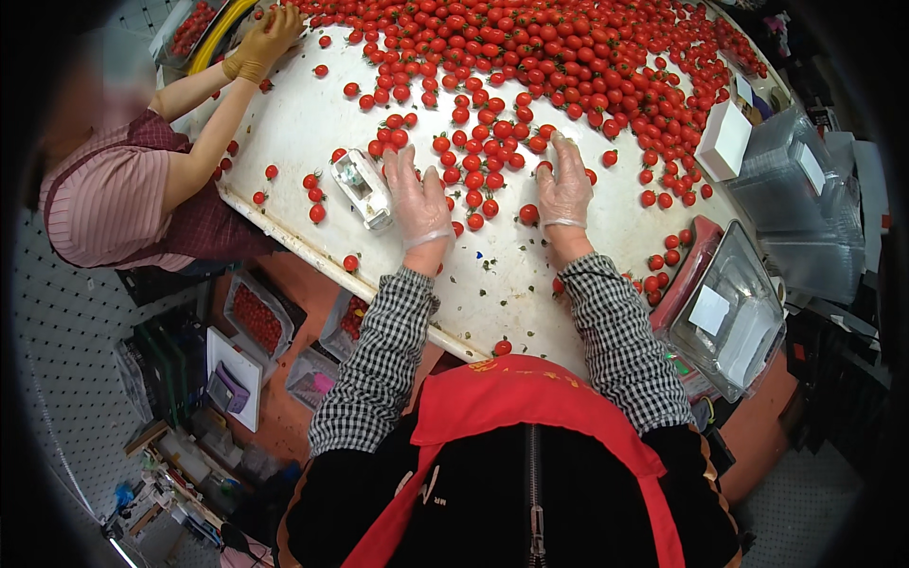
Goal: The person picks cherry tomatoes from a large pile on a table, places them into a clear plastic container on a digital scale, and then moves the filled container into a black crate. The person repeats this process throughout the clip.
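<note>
Small red tomatoes (490, 148) with green calyxes lie loose between my hands, in front of a large heap of them (568, 42) on the white table (511, 284). My left hand (417, 195), in a clear plastic glove, rests flat with fingers apart, just right of a white tape dispenser (361, 188). A few tomatoes touch its fingertips. Over on the right, my right hand (565, 181), gloved the same way, is spread palm down, with tomatoes at its fingertips and beside its thumb. Neither hand is closed round anything. Bits of green calyx lie scattered between my wrists.
At the upper left a co-worker's gloved hands (266, 39) are over the table. On the right stand a scale with a clear plastic tray (731, 312), stacked clear containers (802, 213) and a white box (723, 140). Crates of tomatoes (257, 317) stand below the table's left edge.
</note>
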A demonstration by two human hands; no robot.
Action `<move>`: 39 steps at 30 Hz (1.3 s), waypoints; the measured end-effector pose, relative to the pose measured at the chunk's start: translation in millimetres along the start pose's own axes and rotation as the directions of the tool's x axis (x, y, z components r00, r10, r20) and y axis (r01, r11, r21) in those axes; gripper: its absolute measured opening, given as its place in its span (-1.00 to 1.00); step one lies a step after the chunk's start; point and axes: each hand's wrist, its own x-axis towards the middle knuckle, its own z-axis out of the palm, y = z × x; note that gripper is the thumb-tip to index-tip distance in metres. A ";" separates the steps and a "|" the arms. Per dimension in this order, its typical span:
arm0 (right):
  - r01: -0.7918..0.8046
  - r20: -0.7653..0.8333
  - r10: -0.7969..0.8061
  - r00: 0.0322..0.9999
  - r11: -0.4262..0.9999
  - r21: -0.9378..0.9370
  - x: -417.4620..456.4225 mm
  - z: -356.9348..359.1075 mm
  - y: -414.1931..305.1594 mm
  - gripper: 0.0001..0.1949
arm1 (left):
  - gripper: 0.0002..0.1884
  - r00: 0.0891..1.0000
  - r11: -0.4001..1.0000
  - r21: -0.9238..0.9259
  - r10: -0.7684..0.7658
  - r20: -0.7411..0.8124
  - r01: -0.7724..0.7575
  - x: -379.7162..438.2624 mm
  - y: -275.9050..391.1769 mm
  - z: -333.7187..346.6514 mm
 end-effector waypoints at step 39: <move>-0.422 0.706 0.322 0.631 -0.621 0.660 12.5 -23.5 -100.7 -0.44 | -0.34 0.884 -0.548 -0.731 0.035 0.466 0.407 25.3 82.9 13.6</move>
